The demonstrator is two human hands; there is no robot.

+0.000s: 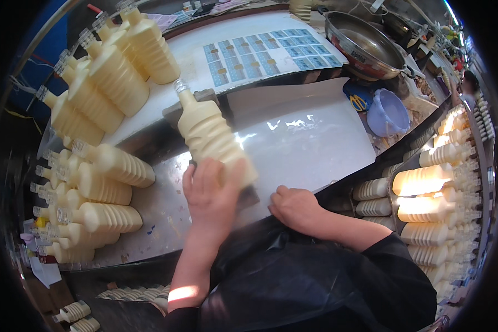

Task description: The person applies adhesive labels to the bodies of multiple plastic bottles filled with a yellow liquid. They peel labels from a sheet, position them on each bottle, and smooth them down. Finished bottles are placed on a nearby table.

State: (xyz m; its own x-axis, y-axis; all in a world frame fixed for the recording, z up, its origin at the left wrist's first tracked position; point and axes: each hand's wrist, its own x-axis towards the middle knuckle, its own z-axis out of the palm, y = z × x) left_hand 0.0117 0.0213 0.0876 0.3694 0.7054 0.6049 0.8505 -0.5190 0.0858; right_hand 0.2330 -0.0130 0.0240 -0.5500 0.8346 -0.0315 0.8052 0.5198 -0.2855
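Gripping bottle (pixel 207 130) low with left fingers (pixel 206 170), with right fingers (pixel 276 200) curled in; might slip if held loosely one-handed.

Head view, one: wide fisheye, the left of a side-by-side pair worn on the person's head. We are looking down and forward from above the dark clothing (pixel 315 282), which is filling the lower edge at close range. Near range: we are seeing the left hand (pixel 210 188) and the right hand (pixel 297 209) from above, around the centre. Middle range: we are facing the white sheet (pixel 310 133). Far range: we are viewing the metal pan (pixel 365 39) at a slant, near the top edge. Sides: we are taking in stacked bottles (pixel 109 217) leftward and racked bottles (pixel 425 233) rightward, their rows curving along the rim.
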